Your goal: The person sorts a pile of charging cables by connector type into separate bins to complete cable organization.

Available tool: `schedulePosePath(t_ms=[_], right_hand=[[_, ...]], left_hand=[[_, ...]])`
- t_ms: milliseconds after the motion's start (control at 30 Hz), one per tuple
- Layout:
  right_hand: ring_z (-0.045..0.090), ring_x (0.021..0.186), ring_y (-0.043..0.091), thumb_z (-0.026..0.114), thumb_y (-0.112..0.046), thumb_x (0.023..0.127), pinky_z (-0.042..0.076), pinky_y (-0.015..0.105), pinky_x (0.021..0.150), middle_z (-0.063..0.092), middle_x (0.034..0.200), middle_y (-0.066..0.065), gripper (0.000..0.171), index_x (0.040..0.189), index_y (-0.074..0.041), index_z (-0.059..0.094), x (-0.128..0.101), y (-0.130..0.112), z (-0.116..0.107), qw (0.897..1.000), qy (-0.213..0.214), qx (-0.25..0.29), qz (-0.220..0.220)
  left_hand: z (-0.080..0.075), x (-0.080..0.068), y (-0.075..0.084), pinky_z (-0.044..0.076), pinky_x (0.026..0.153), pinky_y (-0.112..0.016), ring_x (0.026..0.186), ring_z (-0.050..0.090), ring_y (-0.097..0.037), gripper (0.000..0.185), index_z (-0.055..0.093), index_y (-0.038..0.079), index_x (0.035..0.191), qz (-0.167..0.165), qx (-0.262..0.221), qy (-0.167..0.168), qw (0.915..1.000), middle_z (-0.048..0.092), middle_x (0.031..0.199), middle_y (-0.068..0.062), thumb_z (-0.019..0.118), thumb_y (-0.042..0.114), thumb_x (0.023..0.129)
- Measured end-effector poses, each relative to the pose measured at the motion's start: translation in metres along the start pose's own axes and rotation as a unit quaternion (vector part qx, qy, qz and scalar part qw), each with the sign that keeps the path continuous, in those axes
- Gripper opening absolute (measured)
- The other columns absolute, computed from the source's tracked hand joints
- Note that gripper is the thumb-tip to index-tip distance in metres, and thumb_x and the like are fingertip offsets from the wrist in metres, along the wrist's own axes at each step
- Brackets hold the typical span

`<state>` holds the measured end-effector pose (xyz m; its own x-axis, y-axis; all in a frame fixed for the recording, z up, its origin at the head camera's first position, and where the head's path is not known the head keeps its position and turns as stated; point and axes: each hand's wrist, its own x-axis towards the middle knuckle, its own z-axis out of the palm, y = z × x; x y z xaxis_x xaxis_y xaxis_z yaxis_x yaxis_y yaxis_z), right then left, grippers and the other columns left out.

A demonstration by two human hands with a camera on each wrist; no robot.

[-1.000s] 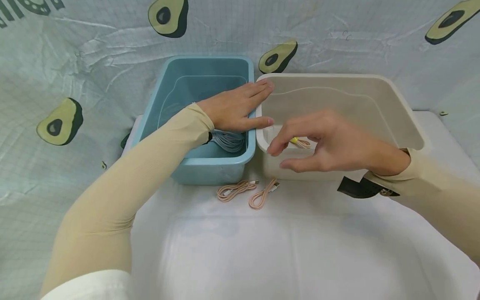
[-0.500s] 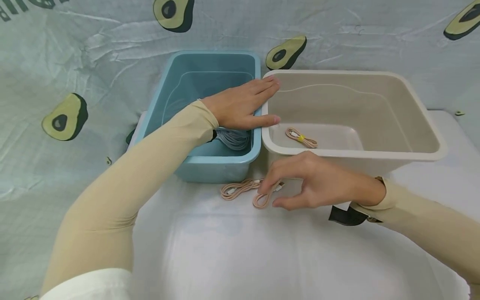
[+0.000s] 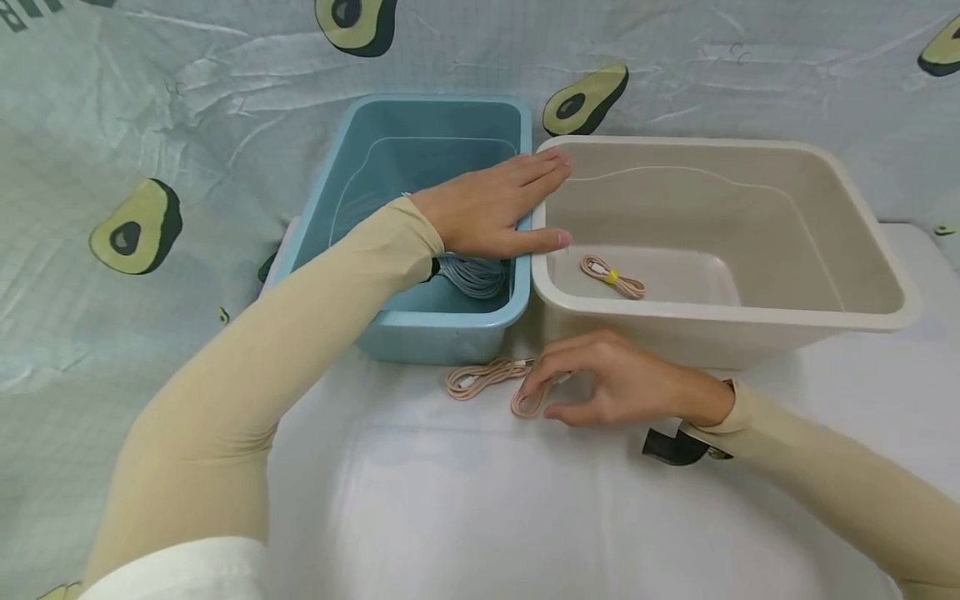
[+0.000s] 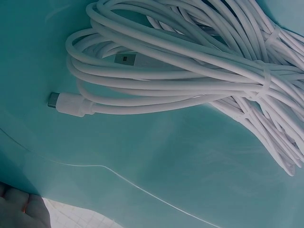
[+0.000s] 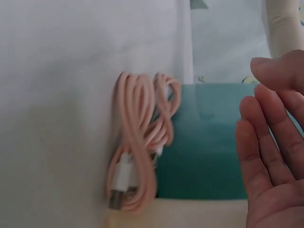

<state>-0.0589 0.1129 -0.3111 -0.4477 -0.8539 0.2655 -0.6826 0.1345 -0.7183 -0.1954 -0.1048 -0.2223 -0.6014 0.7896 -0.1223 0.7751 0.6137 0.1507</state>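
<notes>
Right hand (image 3: 622, 383) low on the white table (image 3: 525, 500), fingers loosely curved over a coiled pink cable (image 3: 531, 398), holding nothing. Second pink cable (image 3: 480, 377) just beside it. Behind: blue bin (image 3: 442, 325) and beige bin (image 3: 720, 321). Left hand (image 3: 491, 208) lies flat, fingers straight, across both rims. White cables (image 4: 190, 71) in blue bin.

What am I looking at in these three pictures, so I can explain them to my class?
A person works with bare hands, wearing three cameras. The head view looks down on a white table. The left hand lies flat across the rims of a blue bin and a beige bin. The right hand reaches over a pink cable; whether it grips it I cannot tell. Another pink coil lies beside. The left wrist view shows white cables inside the blue bin; the right wrist view shows the pink cables up close.
</notes>
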Motion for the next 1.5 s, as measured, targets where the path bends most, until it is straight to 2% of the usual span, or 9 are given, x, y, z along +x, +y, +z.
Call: schedulePosePath(t_ms=[167, 333, 567, 833, 933, 1033, 1200, 1500], right_hand=[[0.074, 0.096, 0.01, 0.085, -0.003, 0.081, 0.063, 0.031, 0.083, 0.079, 0.107, -0.004, 0.032, 0.109, -0.017, 0.078, -0.004, 0.012, 0.004, 1.0, 0.008, -0.024, 0.003], [0.072, 0.098, 0.006, 0.084, -0.003, 0.081, 0.061, 0.025, 0.087, 0.078, 0.108, -0.006, 0.032, 0.11, -0.016, 0.078, -0.008, 0.022, 0.008, 0.999, 0.008, -0.048, 0.006], [0.071, 0.099, 0.007, 0.084, -0.005, 0.081, 0.058, 0.023, 0.089, 0.078, 0.107, -0.007, 0.032, 0.11, -0.016, 0.078, -0.011, 0.031, 0.014, 0.997, 0.008, -0.082, -0.01], [0.069, 0.098, 0.005, 0.084, -0.005, 0.081, 0.058, 0.021, 0.089, 0.077, 0.105, -0.009, 0.031, 0.109, -0.017, 0.078, -0.015, 0.037, 0.018, 0.995, 0.013, -0.097, -0.003], [0.07, 0.098, 0.005, 0.083, -0.004, 0.081, 0.056, 0.017, 0.089, 0.077, 0.106, -0.01, 0.03, 0.108, -0.017, 0.078, -0.015, 0.04, 0.021, 0.995, 0.021, -0.1, -0.016], [0.07, 0.099, 0.005, 0.081, -0.003, 0.082, 0.057, 0.018, 0.089, 0.077, 0.106, -0.009, 0.03, 0.108, -0.017, 0.078, -0.013, 0.041, 0.022, 0.994, 0.021, -0.103, -0.024], [0.069, 0.099, 0.006, 0.08, -0.004, 0.084, 0.059, 0.025, 0.088, 0.075, 0.107, -0.01, 0.03, 0.11, -0.019, 0.078, -0.012, 0.041, 0.024, 0.994, 0.0, -0.11, -0.002], [0.067, 0.098, 0.005, 0.078, -0.004, 0.087, 0.059, 0.025, 0.086, 0.075, 0.105, -0.01, 0.031, 0.111, -0.022, 0.077, -0.011, 0.04, 0.026, 0.993, -0.026, -0.115, 0.031]], left_hand=[[0.0, 0.0, 0.001, 0.01, 0.138, -0.038, 0.166, 0.001, -0.019, 0.09, 0.005, 0.013, 0.168, 0.003, -0.002, 0.0, 1.0, 0.002, 0.177, -0.001, 0.039, 0.065, 0.103], [0.0, 0.0, 0.002, 0.009, 0.138, -0.038, 0.166, 0.0, -0.018, 0.09, 0.005, 0.014, 0.168, -0.001, 0.0, 0.002, 1.0, 0.002, 0.177, 0.001, 0.039, 0.066, 0.103], [0.0, -0.001, 0.002, 0.009, 0.138, -0.037, 0.166, -0.001, -0.016, 0.091, 0.004, 0.017, 0.168, -0.009, 0.001, 0.003, 1.0, 0.001, 0.177, 0.003, 0.038, 0.068, 0.102], [0.0, 0.0, 0.002, 0.007, 0.138, -0.037, 0.166, -0.002, -0.016, 0.091, 0.004, 0.016, 0.168, -0.011, 0.001, 0.002, 0.9999, 0.002, 0.177, 0.003, 0.039, 0.068, 0.102], [0.001, 0.0, 0.002, 0.007, 0.138, -0.037, 0.166, -0.003, -0.015, 0.091, 0.004, 0.016, 0.168, -0.013, 0.0, 0.0, 0.9999, 0.002, 0.177, 0.003, 0.038, 0.068, 0.102], [0.001, 0.0, 0.002, 0.007, 0.138, -0.037, 0.166, -0.003, -0.015, 0.091, 0.004, 0.016, 0.168, -0.015, 0.0, -0.001, 0.9999, 0.002, 0.177, 0.003, 0.038, 0.068, 0.102], [0.0, -0.001, 0.002, 0.007, 0.138, -0.037, 0.166, -0.003, -0.015, 0.09, 0.003, 0.017, 0.168, -0.014, -0.001, -0.004, 0.9999, 0.001, 0.177, 0.004, 0.038, 0.068, 0.102], [0.0, -0.001, 0.001, 0.009, 0.138, -0.038, 0.166, 0.001, -0.018, 0.09, 0.006, 0.014, 0.168, -0.002, -0.003, 0.001, 1.0, 0.004, 0.177, 0.0, 0.04, 0.066, 0.103]])
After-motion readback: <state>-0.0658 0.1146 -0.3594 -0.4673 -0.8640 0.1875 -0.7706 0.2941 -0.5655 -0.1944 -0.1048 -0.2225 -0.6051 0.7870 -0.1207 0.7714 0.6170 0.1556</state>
